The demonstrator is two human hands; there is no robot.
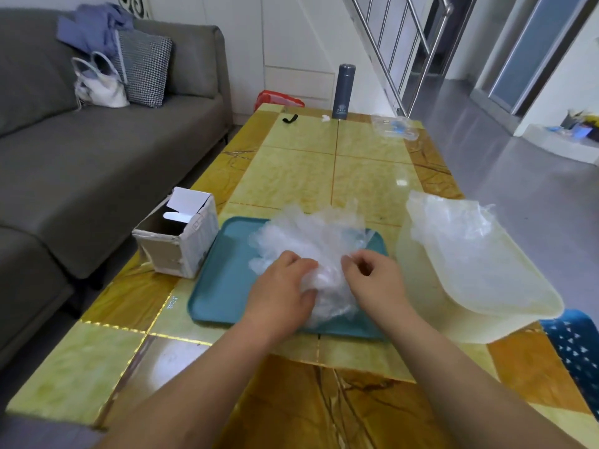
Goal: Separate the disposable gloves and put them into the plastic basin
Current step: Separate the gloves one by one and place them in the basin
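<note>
We had both hands on the heap of disposable gloves (311, 234), which lay on a teal tray (220, 286) at the near middle of the desk (366, 176). Our left hand (282, 286) curled its fingers into the heap's near left side. Our right hand (372, 280) pinched the film at its right side. Just right of the tray stood the plastic basin (518, 306), with some loose gloves (453, 228) in it. An open cardboard box (181, 247) sat left of the tray.

Clear whitish gloves (308, 238) lying on a teal tray (220, 286), milky translucent basin (534, 306) at right, yellow-green marbled table (366, 176) showing amber veined borders, grey sofa (97, 157) at left
</note>
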